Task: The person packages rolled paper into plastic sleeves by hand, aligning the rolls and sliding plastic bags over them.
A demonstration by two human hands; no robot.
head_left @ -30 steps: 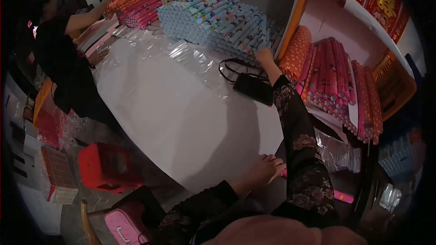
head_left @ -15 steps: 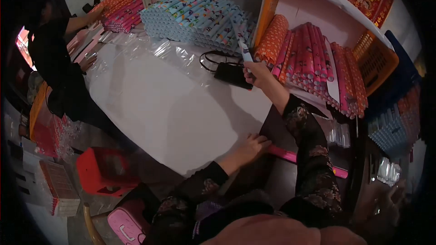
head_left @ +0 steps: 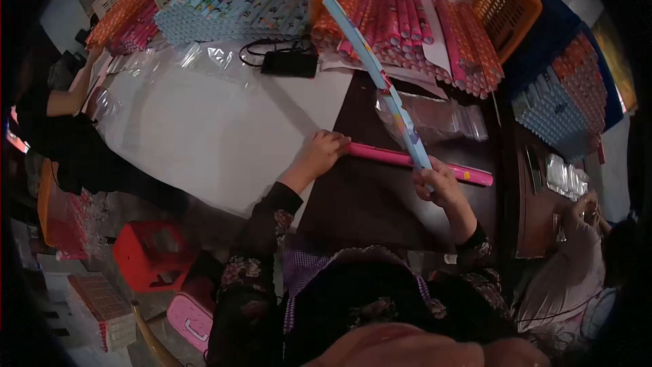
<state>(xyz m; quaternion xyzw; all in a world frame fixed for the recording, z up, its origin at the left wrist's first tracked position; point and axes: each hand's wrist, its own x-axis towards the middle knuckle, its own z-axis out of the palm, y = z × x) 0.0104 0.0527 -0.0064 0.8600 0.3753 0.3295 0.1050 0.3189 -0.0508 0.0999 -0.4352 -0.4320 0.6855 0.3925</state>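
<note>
Blue tube (head_left: 367, 54) drawn nearer: right grip (head_left: 440, 183) holds it, left grip (head_left: 320, 154) touches pink tube (head_left: 380, 154).

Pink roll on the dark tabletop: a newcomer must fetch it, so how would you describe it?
Find the dark brown tabletop just right of the big white sheet. There the pink roll lies crosswise, one end by the left hand. Unlike the pink rolls stacked farther back, it lies singly, crossed in view by the light-blue patterned roll in the right hand.
</note>
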